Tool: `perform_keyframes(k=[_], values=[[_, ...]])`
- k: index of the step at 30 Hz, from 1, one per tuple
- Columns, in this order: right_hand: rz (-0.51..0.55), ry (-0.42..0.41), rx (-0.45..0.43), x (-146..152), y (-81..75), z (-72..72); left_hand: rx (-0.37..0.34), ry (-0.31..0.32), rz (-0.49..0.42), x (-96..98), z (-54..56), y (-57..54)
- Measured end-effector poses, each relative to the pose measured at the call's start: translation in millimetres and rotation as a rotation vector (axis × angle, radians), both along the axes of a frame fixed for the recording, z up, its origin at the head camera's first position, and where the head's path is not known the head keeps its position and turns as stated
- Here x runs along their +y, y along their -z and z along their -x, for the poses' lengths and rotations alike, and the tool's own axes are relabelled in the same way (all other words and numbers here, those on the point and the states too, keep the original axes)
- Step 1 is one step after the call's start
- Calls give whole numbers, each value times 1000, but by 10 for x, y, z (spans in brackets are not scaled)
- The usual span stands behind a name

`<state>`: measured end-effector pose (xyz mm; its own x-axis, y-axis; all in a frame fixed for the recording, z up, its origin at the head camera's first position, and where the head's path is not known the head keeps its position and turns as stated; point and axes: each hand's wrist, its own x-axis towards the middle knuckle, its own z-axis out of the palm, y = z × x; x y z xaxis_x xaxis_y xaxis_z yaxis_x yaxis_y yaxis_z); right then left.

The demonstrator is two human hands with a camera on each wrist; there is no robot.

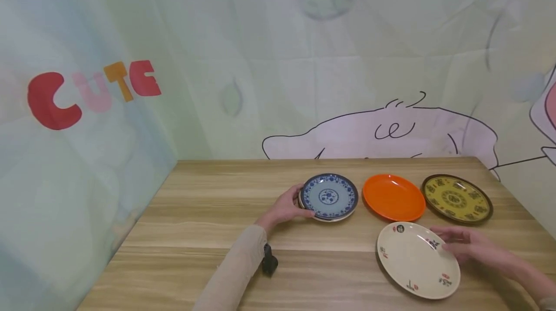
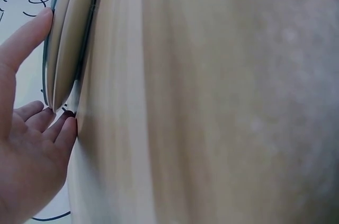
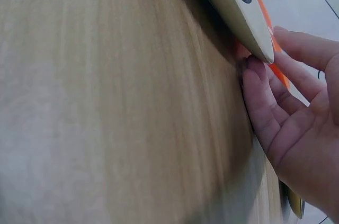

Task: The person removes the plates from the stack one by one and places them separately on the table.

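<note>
A blue-patterned plate (image 1: 328, 196) tops a small stack in the head view, with the edges of paler plates (image 2: 69, 38) beneath it in the left wrist view. My left hand (image 1: 286, 207) holds this stack at its left side, thumb on the top rim and fingers along the lower edge. Nearer to me, a cream plate (image 1: 418, 260) with small red and black characters lies over the tabletop, a shadow under its left edge. My right hand (image 1: 475, 248) grips its right rim, with fingers (image 3: 259, 97) below the edge and the thumb above.
An orange plate (image 1: 394, 197) lies right of the blue stack. Beside it, at the far right, is a mustard plate (image 1: 457, 198) with a dark rim. The wooden table (image 1: 195, 233) ends at a printed cloth backdrop (image 1: 243, 60). A small black object (image 1: 269, 260) is by the left sleeve.
</note>
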<state>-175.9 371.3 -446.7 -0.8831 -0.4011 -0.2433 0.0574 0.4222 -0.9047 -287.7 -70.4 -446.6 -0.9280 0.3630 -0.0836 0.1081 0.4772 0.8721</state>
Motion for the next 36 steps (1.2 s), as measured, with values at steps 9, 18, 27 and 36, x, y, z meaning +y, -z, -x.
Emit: perform_keyframes(k=[9,18,27,36], values=[[-142,43,108,-135,-158,179,-4,6,-2,-13,-1,-25],[-122,-54,183,-393,-401,415,-2,9,20,-14,-13,-48],[-96,-87,173,-938,-357,634,4,-2,46,-17,22,-50],[11,-45,98,-1368,-287,785,0,2,49,4,-30,-100]])
